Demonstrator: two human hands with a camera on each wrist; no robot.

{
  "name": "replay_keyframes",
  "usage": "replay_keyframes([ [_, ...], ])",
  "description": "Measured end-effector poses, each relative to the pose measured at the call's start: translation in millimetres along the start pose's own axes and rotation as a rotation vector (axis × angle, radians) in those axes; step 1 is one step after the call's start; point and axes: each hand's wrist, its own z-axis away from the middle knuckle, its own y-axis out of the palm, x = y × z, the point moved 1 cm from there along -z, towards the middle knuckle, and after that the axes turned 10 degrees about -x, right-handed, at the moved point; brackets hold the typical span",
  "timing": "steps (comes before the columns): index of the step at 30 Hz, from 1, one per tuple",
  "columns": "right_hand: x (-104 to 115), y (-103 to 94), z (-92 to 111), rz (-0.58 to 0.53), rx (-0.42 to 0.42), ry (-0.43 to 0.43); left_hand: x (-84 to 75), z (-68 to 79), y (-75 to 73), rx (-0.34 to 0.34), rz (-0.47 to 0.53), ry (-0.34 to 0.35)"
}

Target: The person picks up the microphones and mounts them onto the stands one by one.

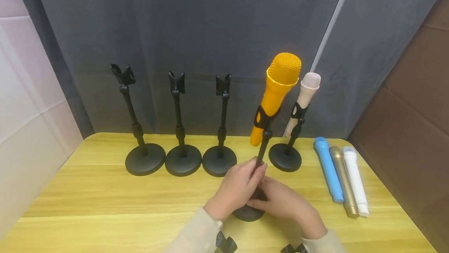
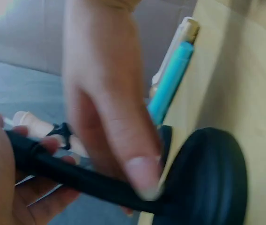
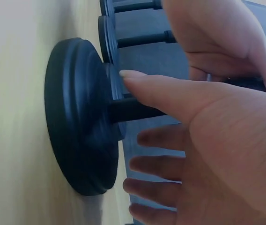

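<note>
A large orange-yellow microphone (image 1: 273, 95) leans in the clip of a black microphone stand (image 1: 248, 214) in front of me. My left hand (image 1: 235, 188) grips this stand's pole, fingers curled around it below the upper joint. Lower down, my right hand (image 1: 289, 202) is around the pole just above the round base; in the right wrist view its thumb and fingers are spread and fairly straight, with the pole (image 3: 135, 108) between them. Whether the base lies flat on the table, I cannot tell. Behind it, a pale microphone (image 1: 304, 96) sits in another black stand (image 1: 285, 157).
Three black stands with bare clips, a left one (image 1: 145, 159), a middle one (image 1: 183, 160) and a right one (image 1: 220, 161), line the table's back. Blue (image 1: 329, 169), gold (image 1: 344, 183) and white (image 1: 356, 181) microphones lie at the right. A grey curtain (image 1: 168, 23) hangs behind.
</note>
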Motion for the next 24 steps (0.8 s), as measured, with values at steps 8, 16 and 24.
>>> replay_keyframes([
  [8, -0.2, 12.4, -2.3, 0.004, 0.021, 0.039, -0.6, -9.1, -16.7, 0.139, -0.009, -0.018],
  [16, -0.3, 17.4, -2.5, 0.014, 0.033, 0.088, 3.6, -13.7, -28.4, 0.254, 0.213, -0.079],
  [24, -0.5, 19.4, -3.5, 0.065, 0.019, 0.112, 8.3, -16.8, -35.9, 0.275, 0.285, -0.088],
])
